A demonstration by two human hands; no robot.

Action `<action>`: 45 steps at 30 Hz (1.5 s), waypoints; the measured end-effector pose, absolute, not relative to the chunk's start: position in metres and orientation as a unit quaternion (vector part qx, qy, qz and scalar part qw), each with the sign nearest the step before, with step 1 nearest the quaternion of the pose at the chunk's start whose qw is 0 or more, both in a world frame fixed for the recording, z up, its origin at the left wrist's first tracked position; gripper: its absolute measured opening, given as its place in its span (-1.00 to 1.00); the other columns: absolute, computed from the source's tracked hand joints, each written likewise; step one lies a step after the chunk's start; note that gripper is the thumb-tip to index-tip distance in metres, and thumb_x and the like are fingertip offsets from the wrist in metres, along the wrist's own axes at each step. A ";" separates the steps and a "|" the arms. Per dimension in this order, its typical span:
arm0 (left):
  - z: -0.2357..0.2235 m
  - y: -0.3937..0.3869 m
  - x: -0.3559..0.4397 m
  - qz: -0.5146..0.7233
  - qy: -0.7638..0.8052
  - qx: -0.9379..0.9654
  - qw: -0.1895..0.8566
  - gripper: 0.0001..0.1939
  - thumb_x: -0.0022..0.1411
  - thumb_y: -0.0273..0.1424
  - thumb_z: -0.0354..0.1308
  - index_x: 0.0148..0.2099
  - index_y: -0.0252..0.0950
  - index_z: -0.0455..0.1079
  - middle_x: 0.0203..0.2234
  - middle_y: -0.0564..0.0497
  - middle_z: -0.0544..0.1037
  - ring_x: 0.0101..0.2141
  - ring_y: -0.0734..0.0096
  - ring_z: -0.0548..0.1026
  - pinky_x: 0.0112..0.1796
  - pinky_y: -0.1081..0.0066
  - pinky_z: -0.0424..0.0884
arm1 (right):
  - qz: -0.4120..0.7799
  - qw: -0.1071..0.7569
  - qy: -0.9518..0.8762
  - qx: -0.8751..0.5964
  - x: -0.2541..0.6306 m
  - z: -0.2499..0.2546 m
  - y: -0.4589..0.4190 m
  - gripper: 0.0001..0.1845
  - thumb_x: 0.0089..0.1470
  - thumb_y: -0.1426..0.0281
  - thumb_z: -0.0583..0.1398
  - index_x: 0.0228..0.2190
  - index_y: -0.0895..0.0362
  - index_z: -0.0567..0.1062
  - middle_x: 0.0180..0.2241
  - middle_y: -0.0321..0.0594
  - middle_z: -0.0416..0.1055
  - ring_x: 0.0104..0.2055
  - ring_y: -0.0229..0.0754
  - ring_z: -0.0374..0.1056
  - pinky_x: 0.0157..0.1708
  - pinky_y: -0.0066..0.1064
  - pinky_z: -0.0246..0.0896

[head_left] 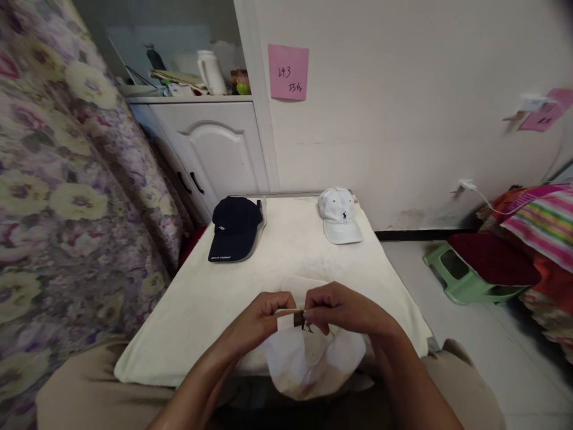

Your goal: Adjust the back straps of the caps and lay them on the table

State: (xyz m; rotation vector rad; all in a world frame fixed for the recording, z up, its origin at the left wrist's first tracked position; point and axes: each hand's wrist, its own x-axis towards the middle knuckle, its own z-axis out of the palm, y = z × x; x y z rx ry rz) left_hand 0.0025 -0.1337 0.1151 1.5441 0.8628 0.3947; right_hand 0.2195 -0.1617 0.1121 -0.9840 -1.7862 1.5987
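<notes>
Cloth-covered table (215, 310) carries a navy cap (235, 230) and a white cap (340, 218) at its far edge. Left hand (262, 319) and right hand (335, 310) pinch the strap of a soft, rounded white hat (308, 364) at the near edge.

Home bedrm: floral curtain (67, 197), white cupboard (215, 149) w/ clutter, striped bedding (544, 224), plastic stool (461, 272).
</notes>
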 end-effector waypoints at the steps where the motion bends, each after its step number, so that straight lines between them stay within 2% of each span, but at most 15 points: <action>1: 0.115 -0.134 0.003 0.171 0.375 0.671 0.617 -0.75 0.13 -0.27 0.20 -0.46 -0.32 0.29 -0.59 0.13 0.27 -0.53 0.51 0.16 -0.50 0.48 0.03 | 0.593 0.273 -0.663 -0.367 0.219 0.111 -0.162 -0.85 0.11 0.40 0.19 -0.48 0.16 0.44 -0.61 -0.39 0.33 -0.54 -0.34 0.21 -0.51 -0.50 0.05; 11: 0.114 -0.136 0.005 0.177 0.386 0.670 0.609 -0.78 0.13 -0.31 0.18 -0.47 -0.31 0.29 -0.60 0.14 0.26 -0.53 0.52 0.15 -0.51 0.48 0.03 | 0.594 0.278 -0.646 -0.390 0.216 0.110 -0.162 -0.82 0.08 0.35 0.23 -0.50 0.16 0.42 -0.62 -0.41 0.29 -0.56 -0.36 0.16 -0.54 -0.50 0.01; 15: 0.117 -0.138 0.006 0.173 0.387 0.670 0.610 -0.75 0.15 -0.28 0.17 -0.48 -0.31 0.28 -0.60 0.13 0.25 -0.53 0.52 0.14 -0.52 0.48 0.02 | 0.601 0.273 -0.629 -0.411 0.214 0.109 -0.161 -0.73 0.01 0.27 0.30 -0.54 0.16 0.40 -0.63 -0.44 0.25 -0.57 -0.38 0.12 -0.58 -0.51 -0.03; 20: 0.120 -0.138 0.005 0.181 0.368 0.670 0.619 -0.62 0.24 -0.16 0.08 -0.52 -0.29 0.21 -0.62 0.15 0.16 -0.55 0.51 0.08 -0.52 0.45 0.01 | 0.611 0.274 -0.618 -0.412 0.214 0.108 -0.160 -0.70 -0.03 0.25 0.33 -0.55 0.17 0.39 -0.61 -0.42 0.25 -0.55 -0.38 0.09 -0.56 -0.51 -0.06; 23: 0.119 -0.138 0.003 0.201 0.370 0.678 0.602 -0.58 0.30 -0.15 0.00 -0.51 -0.30 0.31 -0.63 0.12 0.21 -0.55 0.48 0.10 -0.52 0.42 0.02 | 0.609 0.282 -0.619 -0.408 0.215 0.108 -0.160 -0.72 -0.05 0.27 0.34 -0.55 0.16 0.40 -0.59 -0.42 0.26 -0.53 -0.37 0.11 -0.55 -0.51 -0.06; 26: 0.115 -0.139 0.001 0.206 0.385 0.672 0.598 -0.46 0.38 -0.09 -0.15 -0.43 -0.33 0.43 -0.63 0.09 0.30 -0.56 0.47 0.14 -0.52 0.41 0.03 | 0.592 0.283 -0.631 -0.415 0.215 0.108 -0.159 -0.73 -0.06 0.28 0.34 -0.56 0.16 0.40 -0.59 -0.41 0.28 -0.52 -0.35 0.13 -0.54 -0.50 -0.05; 32: 0.116 -0.141 0.002 0.199 0.397 0.668 0.598 -0.36 0.38 0.00 -0.24 -0.45 -0.34 0.42 -0.65 0.10 0.29 -0.58 0.49 0.14 -0.52 0.41 0.03 | 0.584 0.279 -0.634 -0.423 0.213 0.105 -0.158 -0.73 -0.05 0.28 0.33 -0.55 0.16 0.41 -0.56 -0.38 0.34 -0.50 -0.33 0.18 -0.51 -0.48 0.00; 35: 0.118 -0.140 0.003 0.190 0.390 0.686 0.584 -0.39 0.37 0.00 -0.19 -0.45 -0.34 0.39 -0.64 0.10 0.29 -0.57 0.49 0.15 -0.52 0.41 0.03 | 0.582 0.282 -0.634 -0.423 0.212 0.105 -0.157 -0.73 -0.06 0.27 0.34 -0.55 0.16 0.41 -0.57 -0.38 0.33 -0.50 -0.33 0.18 -0.51 -0.49 0.01; 40: 0.115 -0.137 0.003 0.174 0.389 0.712 0.558 -0.62 0.16 -0.11 0.21 -0.47 -0.32 0.31 -0.60 0.17 0.19 -0.53 0.52 0.12 -0.51 0.47 0.00 | 0.544 0.281 -0.648 -0.453 0.211 0.103 -0.157 -0.75 -0.04 0.31 0.31 -0.57 0.16 0.39 -0.60 -0.40 0.26 -0.52 -0.36 0.12 -0.55 -0.50 -0.04; 45: 0.110 -0.136 0.003 0.168 0.397 0.713 0.552 -0.67 0.18 -0.17 0.20 -0.46 -0.32 0.32 -0.59 0.17 0.20 -0.52 0.52 0.13 -0.49 0.47 0.02 | 0.512 0.274 -0.661 -0.475 0.209 0.103 -0.157 -0.83 -0.05 0.38 0.28 -0.56 0.15 0.41 -0.59 -0.38 0.29 -0.50 -0.33 0.14 -0.56 -0.51 -0.02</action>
